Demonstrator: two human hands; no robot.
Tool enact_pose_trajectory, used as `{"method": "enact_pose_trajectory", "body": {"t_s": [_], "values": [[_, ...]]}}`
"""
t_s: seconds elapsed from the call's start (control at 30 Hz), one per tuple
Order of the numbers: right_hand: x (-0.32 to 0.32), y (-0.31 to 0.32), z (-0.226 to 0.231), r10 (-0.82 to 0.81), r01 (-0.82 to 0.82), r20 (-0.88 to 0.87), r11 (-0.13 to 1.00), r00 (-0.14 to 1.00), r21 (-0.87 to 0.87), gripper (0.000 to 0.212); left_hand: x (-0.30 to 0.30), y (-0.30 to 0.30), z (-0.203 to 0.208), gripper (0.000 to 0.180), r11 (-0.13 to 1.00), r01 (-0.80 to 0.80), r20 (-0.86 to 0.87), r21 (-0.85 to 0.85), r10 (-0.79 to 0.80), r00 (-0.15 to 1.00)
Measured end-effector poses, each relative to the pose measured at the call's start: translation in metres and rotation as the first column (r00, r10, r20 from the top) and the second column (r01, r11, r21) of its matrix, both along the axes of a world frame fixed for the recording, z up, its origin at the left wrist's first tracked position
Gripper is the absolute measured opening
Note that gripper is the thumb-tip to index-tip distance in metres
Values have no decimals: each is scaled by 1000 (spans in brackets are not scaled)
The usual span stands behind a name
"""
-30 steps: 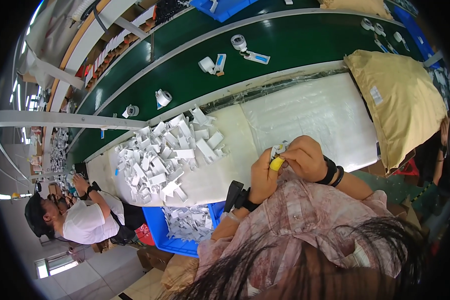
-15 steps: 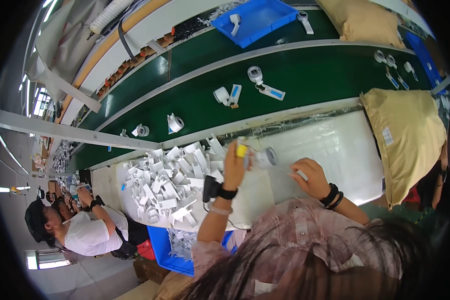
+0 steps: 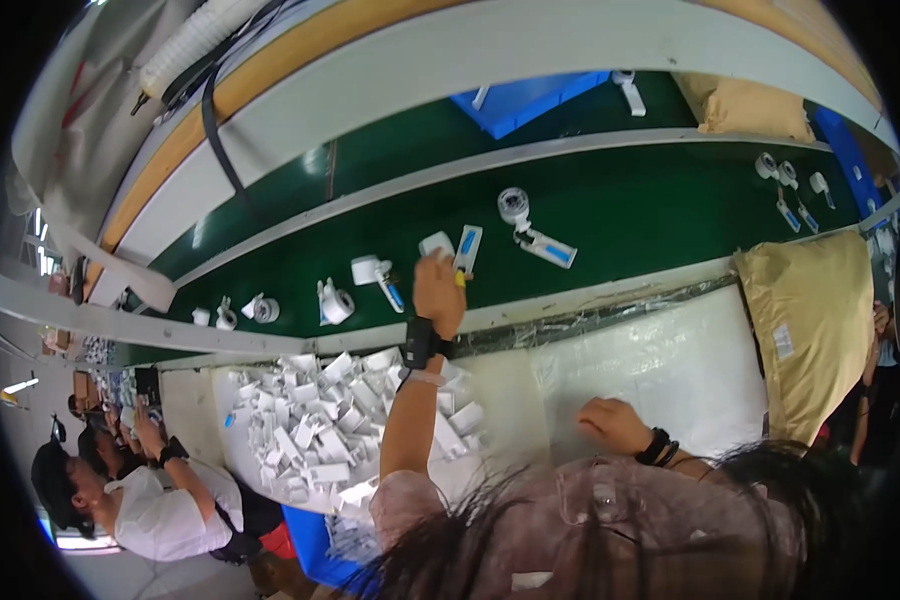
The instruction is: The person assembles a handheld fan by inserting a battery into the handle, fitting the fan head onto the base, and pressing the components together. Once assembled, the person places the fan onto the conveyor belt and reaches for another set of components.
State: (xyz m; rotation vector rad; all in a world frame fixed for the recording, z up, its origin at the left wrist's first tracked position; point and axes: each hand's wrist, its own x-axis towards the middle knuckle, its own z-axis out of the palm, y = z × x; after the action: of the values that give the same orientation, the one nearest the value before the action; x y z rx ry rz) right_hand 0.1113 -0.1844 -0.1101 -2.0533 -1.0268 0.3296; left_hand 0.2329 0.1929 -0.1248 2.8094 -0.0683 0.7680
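My left hand [image 3: 439, 292] reaches over the green conveyor belt [image 3: 630, 215], its fingers bent down on a white round-headed device [image 3: 436, 244]. A yellow cover wraps one finger. The device's flat arm [image 3: 468, 248] with a blue strip lies beside that hand. To its left stands another white device [image 3: 373, 270], also with a blue-striped arm; to its right lies a device with a ringed round head [image 3: 513, 206]. Low over the padded table, my right hand [image 3: 615, 426] is curled closed; whatever its fingers hold is hidden.
A heap of white plastic parts [image 3: 320, 430] covers the table's left side, above a blue bin [image 3: 310, 545] of more parts. A tan sack [image 3: 805, 330] stands at the right. More devices sit along the belt. A co-worker [image 3: 150, 500] works at far left.
My left hand has moved from above the table forward to the belt. Another device now lies on the belt left of it. My right hand has drawn back slightly and curled. The view has tilted.
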Motion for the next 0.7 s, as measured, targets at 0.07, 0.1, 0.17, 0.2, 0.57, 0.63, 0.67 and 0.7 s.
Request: {"method": "enact_pose_trajectory", "body": {"t_s": [0.07,0.1,0.17,0.2,0.57,0.63,0.67,0.7], "values": [[0,3,-5,50,-49,10,997,999,-63,10,25,-15,-19,52,997,70,-88,-39,-73,993],[1,2,-12,82,-80,11,991,997,-109,10,40,-24,-23,53,997,65,-104,-41,-69,992],[2,7,-7,63,-59,33,993,997,-103,10,66,-26,-35,52,999,-25,-125,43,30,992],[4,9,-4,54,-52,27,995,998,-87,10,78,-24,-41,50,979,-201,-281,38,203,938],[15,-3,-7,92,-83,112,994,989,-77,11,53,-4,-44,36,905,-426,-592,-24,330,735],[14,-1,1,87,-83,102,996,991,-44,9,25,-10,-25,34,965,-194,-330,-177,127,935],[14,-2,4,35,-35,37,999,999,-9,11,16,-22,-5,31,951,-176,-287,-255,99,953],[14,-5,8,-21,22,-30,1000,999,18,14,6,-37,18,29,938,-70,-137,-339,24,990]]}}
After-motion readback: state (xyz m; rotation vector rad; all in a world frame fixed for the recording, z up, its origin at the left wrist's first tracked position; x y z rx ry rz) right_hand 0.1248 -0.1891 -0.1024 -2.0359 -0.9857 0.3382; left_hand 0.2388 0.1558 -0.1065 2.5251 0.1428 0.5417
